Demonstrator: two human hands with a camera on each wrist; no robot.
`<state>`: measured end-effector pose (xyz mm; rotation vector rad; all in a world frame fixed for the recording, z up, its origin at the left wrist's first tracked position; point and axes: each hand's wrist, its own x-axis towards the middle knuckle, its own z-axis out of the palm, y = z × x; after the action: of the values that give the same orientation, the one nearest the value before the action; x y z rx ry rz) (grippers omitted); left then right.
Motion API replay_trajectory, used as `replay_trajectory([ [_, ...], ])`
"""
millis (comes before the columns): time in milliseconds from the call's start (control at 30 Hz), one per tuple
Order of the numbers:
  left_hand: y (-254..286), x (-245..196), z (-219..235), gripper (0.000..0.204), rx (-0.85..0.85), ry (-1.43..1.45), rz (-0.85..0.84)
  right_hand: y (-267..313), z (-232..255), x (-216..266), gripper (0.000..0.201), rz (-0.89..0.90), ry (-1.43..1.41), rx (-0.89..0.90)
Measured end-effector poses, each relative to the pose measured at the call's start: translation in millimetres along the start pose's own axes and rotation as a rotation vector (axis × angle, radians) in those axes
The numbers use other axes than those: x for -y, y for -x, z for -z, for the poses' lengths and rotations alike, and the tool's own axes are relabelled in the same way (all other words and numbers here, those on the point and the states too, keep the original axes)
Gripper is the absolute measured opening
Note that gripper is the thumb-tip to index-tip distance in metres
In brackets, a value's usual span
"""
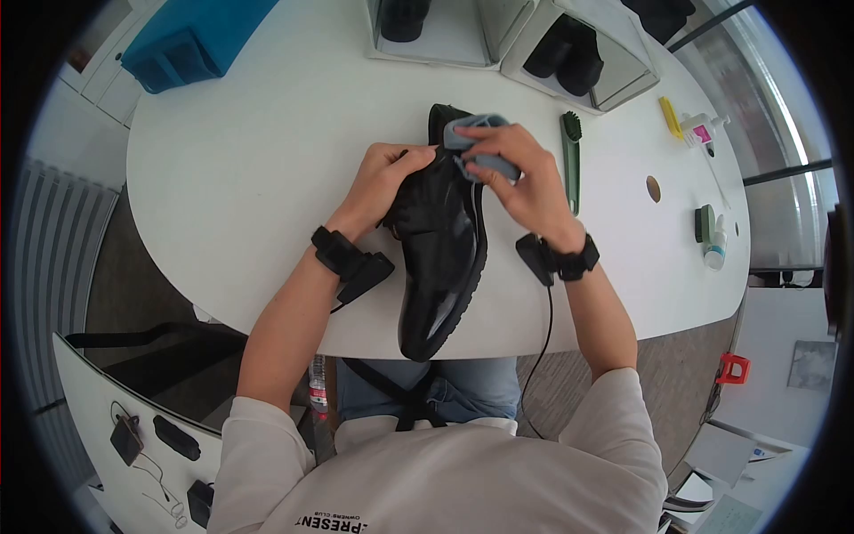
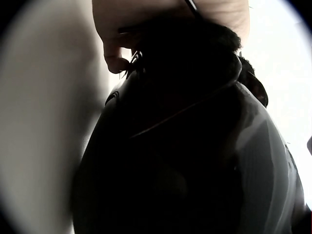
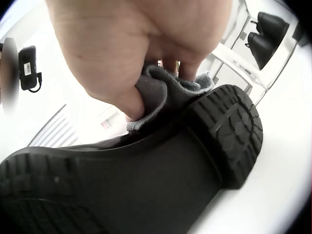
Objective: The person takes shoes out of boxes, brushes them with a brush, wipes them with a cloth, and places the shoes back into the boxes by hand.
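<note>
A glossy black leather shoe (image 1: 434, 254) lies in front of the person, toe toward the table's near edge. My left hand (image 1: 375, 189) grips it by the ankle opening, thumb across the top. In the left wrist view, that hand (image 2: 168, 17) shows above the dark, backlit upper (image 2: 265, 141). My right hand (image 1: 529, 182) pinches a folded grey-blue cloth (image 1: 485, 123) against the shoe's side near the heel. From the right wrist, the cloth (image 3: 158, 95) is bunched under the fingers, just over the heel, with the ridged sole (image 3: 136, 180) facing the camera.
A green-handled brush (image 1: 572, 165) lies to the right on the white table (image 1: 258, 205). Farther right are a yellow brush (image 1: 671, 117), white bottles (image 1: 714, 245) and a small green brush (image 1: 704, 224). Clear-fronted boxes (image 1: 436, 60) with black shoes and a blue case (image 1: 196, 44) stand at the back.
</note>
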<state>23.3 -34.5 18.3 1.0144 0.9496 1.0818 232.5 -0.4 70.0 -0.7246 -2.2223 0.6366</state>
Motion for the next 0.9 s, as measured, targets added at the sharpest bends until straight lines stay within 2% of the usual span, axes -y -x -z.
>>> replay_trajectory([
  [67, 0, -2, -1, 0.035, -0.008, -0.007, -0.002, 7, 0, 10, 0.021, 0.033, 0.008, -0.017],
  [200, -3, 3, 0, 0.035, -0.028, -0.036, -0.024, 15, -2, 30, 0.021, 0.041, -0.071, 0.08],
  [267, -3, 3, -3, 0.035, -0.037, -0.017, -0.024, 11, -4, 34, 0.023, 0.109, -0.1, 0.128],
  [333, -3, 5, -1, 0.035, -0.052, 0.003, -0.023, -1, -4, 22, 0.025, 0.166, -0.06, 0.14],
  [400, -3, 11, 3, 0.035, -0.07, -0.033, -0.098, -11, -7, 7, 0.023, 0.224, -0.009, 0.068],
  [467, -1, 7, 2, 0.035, -0.066, -0.026, -0.046, -19, -8, -4, 0.021, 0.213, -0.001, 0.069],
  [533, -3, 3, 3, 0.035, -0.061, -0.023, -0.001, -23, -9, -8, 0.02, 0.065, -0.12, 0.069],
  [667, -3, 4, 2, 0.032, -0.067, -0.016, 0.02, -27, -10, -15, 0.021, 0.0, -0.154, 0.028],
  [733, -2, 2, -2, 0.033, -0.082, 0.015, 0.02, -30, -10, -17, 0.023, -0.107, -0.124, -0.001],
  [900, -2, 1, 1, 0.035, -0.104, 0.016, 0.073, -40, -16, -27, 0.027, -0.171, -0.112, -0.008],
])
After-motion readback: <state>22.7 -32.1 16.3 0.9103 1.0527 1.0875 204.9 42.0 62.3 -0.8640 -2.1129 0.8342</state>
